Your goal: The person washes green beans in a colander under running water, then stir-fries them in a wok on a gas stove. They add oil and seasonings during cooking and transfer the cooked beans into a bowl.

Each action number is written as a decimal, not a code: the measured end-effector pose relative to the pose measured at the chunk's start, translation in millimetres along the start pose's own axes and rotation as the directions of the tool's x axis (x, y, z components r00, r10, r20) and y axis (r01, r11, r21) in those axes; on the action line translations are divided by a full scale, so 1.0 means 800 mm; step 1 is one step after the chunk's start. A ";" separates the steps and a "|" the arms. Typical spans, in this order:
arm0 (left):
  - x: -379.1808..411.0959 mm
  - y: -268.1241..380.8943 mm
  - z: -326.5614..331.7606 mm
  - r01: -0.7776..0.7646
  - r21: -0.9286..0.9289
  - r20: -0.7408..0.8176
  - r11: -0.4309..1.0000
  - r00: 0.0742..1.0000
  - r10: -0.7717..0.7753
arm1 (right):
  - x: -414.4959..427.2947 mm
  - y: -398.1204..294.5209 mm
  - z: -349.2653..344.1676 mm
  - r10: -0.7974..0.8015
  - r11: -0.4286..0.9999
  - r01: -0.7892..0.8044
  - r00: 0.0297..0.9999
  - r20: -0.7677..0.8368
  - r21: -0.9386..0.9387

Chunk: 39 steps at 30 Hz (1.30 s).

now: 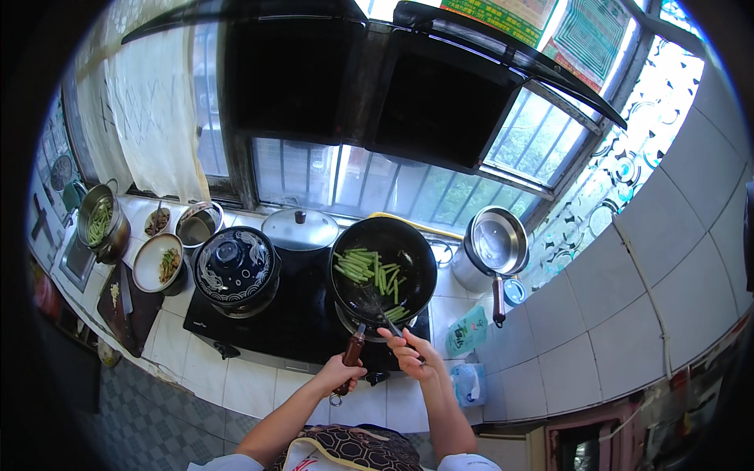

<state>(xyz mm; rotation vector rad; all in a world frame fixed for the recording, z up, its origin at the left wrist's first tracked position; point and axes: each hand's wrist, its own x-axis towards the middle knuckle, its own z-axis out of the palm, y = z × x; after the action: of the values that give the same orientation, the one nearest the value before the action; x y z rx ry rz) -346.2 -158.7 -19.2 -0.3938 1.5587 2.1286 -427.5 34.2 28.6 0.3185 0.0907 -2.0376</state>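
A black wok (421,259) rests on the right burner of the black gas stove (294,329). Cut green beans (359,265) lie in it, mostly at its left and middle, with a few near its front edge. My left hand (341,375) is closed around the wok's brown handle (352,353). In my right hand (412,353) is a dark-handled cooking utensil (393,327), its far end reaching among the beans at the wok's front; its head is hard to make out. A patterned lidded pot (232,268) stands on the left burner.
Behind the stove lies a glass lid (300,229). To the right are a saucepan (493,241), a green pouch (467,332) and a tissue pack (469,382). On the left stand a bowl of chopped food (156,265), a cutting board with a knife (129,318) and a pot of beans (106,221).
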 end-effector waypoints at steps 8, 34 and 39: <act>-0.006 -0.001 -0.008 0.005 0.048 0.016 0.999 1.000 -0.006 | -0.015 0.030 0.053 -0.587 0.327 0.000 0.784 -0.203 -0.945; -0.026 0.018 0.016 0.035 -0.123 0.047 0.992 0.998 -0.029 | -0.116 0.037 0.216 -0.591 -0.795 -0.601 0.798 -0.121 -0.085; -0.028 0.018 0.024 0.036 -0.127 0.034 0.991 0.999 -0.032 | -0.080 0.018 0.165 -0.640 -0.761 -0.604 0.758 0.124 -0.238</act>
<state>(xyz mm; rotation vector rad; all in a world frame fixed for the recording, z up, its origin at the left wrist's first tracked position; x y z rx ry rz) -334.2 -148.8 9.5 -0.4238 1.3928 2.2042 -411.7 56.1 173.1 -0.5633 2.9358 -0.1491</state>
